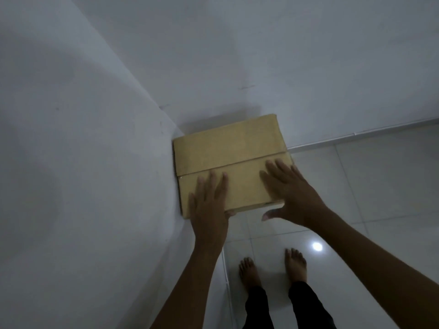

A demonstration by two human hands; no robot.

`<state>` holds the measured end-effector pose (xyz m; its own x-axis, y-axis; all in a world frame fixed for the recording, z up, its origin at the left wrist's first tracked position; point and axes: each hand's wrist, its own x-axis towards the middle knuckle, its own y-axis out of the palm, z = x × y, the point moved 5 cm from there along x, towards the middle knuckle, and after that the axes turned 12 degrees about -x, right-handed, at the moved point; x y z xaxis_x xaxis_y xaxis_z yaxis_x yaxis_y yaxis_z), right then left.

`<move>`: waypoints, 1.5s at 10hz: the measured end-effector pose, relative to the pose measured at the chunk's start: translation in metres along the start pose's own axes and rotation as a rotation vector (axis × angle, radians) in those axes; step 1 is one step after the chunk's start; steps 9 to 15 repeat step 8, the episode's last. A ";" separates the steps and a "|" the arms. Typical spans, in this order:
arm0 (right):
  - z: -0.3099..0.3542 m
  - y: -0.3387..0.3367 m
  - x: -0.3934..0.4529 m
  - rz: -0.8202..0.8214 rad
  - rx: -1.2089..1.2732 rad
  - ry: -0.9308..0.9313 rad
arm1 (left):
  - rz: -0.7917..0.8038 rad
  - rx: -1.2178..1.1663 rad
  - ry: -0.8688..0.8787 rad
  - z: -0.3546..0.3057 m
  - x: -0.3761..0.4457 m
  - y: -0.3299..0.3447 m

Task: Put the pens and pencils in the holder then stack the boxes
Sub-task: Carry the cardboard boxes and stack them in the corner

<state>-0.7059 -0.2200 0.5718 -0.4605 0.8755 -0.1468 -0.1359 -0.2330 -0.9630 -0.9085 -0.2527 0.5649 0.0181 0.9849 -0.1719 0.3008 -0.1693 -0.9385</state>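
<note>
A closed brown cardboard box [228, 148] sits pushed into the corner where two white walls meet, seen from above, with a seam across its top flaps. What it rests on is hidden beneath it. My left hand [209, 203] lies on the near left part of the lid, fingers on top and thumb tucked under the front edge. My right hand [289, 188] is spread flat on the near right part of the lid, its thumb sticking out in the air past the front edge. No pens, pencils or holder are in view.
White walls [83, 138] close in on the left and behind the box. A glossy white tiled floor [368, 186] stretches to the right and toward me. My bare feet [273, 269] stand on it just in front of the box.
</note>
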 end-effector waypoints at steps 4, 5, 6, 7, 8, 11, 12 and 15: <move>-0.012 -0.005 0.057 0.056 -0.128 0.051 | 0.081 0.011 -0.093 0.001 0.056 -0.009; -0.014 -0.007 0.063 0.050 -0.128 0.065 | 0.072 0.022 -0.098 0.001 0.062 -0.009; -0.013 -0.008 0.062 0.056 -0.132 0.063 | 0.109 0.051 -0.083 0.002 0.062 -0.007; -0.012 -0.014 0.058 0.069 -0.091 0.057 | 0.232 -0.011 -0.074 0.004 0.058 -0.010; -0.014 -0.026 0.040 0.048 -0.003 0.099 | 0.207 -0.107 -0.049 -0.005 0.046 -0.029; -0.014 -0.026 0.040 0.048 -0.003 0.099 | 0.207 -0.107 -0.049 -0.005 0.046 -0.029; -0.014 -0.026 0.040 0.048 -0.003 0.099 | 0.207 -0.107 -0.049 -0.005 0.046 -0.029; -0.014 -0.026 0.040 0.048 -0.003 0.099 | 0.207 -0.107 -0.049 -0.005 0.046 -0.029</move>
